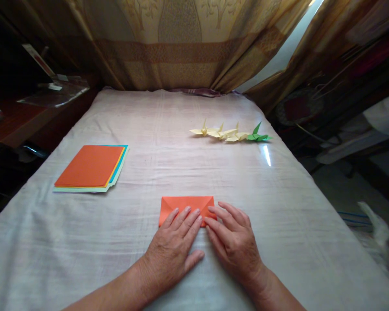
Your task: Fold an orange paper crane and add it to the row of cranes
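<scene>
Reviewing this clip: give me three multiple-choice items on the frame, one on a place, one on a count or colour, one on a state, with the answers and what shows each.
1. Where does the stack of coloured paper lie on the table?
A. Left of the hands
B. Right of the paper cranes
C. Under the hands

2. How many of the paper cranes are green?
A. None
B. One
C. Three

3. In what state is the orange sheet under the hands?
A. Crumpled into a ball
B. Folded flat
C. Rolled into a tube

Answers:
1. A, the stack sits on the cloth to the left, apart from the left hand and right hand.
2. B, the green crane stands at the right end of the row; the others are pale yellow.
3. B, it lies flat with folded corners, fingertips of both hands pressing its near edge.
</scene>
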A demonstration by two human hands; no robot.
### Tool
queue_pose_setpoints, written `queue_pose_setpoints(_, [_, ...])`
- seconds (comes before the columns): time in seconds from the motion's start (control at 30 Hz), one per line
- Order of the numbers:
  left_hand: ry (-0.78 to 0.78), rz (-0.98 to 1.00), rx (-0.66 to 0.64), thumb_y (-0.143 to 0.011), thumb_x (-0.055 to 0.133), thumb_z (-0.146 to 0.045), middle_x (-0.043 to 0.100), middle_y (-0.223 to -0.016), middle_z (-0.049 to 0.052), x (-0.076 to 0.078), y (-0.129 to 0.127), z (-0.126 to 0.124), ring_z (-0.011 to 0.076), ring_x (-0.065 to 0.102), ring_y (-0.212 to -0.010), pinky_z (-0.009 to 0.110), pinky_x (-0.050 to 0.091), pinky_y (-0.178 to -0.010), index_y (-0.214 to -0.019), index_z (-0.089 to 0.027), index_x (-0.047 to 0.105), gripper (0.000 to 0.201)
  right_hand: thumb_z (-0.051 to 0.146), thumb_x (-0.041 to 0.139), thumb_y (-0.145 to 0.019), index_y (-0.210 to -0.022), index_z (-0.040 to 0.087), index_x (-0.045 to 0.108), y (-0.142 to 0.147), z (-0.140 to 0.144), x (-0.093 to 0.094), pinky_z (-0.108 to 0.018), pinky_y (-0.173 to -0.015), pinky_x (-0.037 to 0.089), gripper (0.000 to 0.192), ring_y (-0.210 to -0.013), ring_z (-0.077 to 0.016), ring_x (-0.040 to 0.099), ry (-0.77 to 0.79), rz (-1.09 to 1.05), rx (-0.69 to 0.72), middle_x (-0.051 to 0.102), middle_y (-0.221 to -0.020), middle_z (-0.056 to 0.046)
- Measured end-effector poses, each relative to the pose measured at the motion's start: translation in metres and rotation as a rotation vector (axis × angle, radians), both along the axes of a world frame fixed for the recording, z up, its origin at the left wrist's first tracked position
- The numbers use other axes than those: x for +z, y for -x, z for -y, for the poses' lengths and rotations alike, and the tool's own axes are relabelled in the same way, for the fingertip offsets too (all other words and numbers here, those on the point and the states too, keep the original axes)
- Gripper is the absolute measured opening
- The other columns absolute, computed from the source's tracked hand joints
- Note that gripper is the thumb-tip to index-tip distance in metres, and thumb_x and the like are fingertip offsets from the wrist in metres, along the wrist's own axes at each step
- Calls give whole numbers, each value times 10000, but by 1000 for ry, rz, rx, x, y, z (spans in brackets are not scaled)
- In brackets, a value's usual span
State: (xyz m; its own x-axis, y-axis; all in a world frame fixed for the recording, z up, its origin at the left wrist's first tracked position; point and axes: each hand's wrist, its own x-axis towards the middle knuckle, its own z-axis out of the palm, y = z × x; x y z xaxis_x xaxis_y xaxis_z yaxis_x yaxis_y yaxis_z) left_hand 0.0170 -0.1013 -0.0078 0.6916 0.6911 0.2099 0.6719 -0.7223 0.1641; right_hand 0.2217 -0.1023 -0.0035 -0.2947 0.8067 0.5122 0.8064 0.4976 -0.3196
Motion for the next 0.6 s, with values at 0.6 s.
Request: queue_pose_setpoints(0.6, [43,34,5,-944,492,-504,506,-1449,90,-4,0,-2,292,462,-1329,483,335,-1105,-1386,-297,522,489,261,521,-940,-1161,231,682,-23,26,2,-438,-1027,333,275,-1193,-261,568,0,266,30,704,-1191,-43])
